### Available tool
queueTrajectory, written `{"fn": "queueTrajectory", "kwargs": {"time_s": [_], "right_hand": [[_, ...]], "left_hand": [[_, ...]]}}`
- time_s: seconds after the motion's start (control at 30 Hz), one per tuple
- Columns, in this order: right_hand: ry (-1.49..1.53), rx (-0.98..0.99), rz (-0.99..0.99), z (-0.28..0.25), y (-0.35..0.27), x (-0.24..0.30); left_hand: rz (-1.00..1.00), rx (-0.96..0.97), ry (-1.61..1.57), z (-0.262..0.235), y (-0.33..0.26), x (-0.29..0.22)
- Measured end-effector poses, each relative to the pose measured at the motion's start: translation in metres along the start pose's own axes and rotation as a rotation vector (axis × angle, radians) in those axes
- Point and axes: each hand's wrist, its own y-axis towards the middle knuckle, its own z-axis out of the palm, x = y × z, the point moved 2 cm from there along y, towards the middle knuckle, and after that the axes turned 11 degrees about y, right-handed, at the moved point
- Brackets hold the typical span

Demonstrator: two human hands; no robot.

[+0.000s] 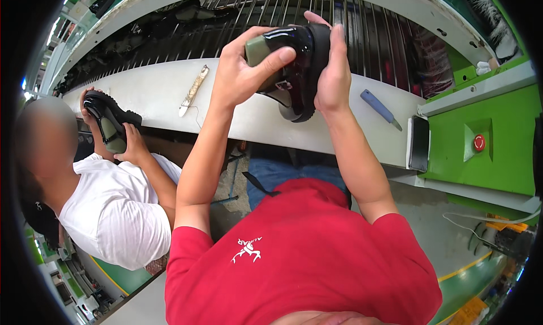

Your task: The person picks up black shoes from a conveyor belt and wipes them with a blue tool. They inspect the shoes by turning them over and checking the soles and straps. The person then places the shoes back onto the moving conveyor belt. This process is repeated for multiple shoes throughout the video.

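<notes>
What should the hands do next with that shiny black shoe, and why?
Probably press the olive-green form further out of the black shoe. The left hand has its thumb on the form where it sticks out of the shoe's opening, and the right hand braces the sole side, both lifted above the white ledge. That is only a guess.

glossy black shoe (pixel 294 65) | olive last inside | tilted (held aloft over conveyor)
</notes>
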Motion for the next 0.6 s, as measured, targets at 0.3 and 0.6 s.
{"fn": "queueTrajectory", "kwargs": {"time_s": [0.3,0.6], "right_hand": [[0.138,0.202,0.108,0.002,-0.024,0.027],[0.366,0.01,0.099,-0.008,-0.036,0.02]], "left_hand": [[0.142,0.559,0.689,-0.027,0.011,-0.074],[0.209,0.736,0.863,-0.024,0.0,-0.09]]}}
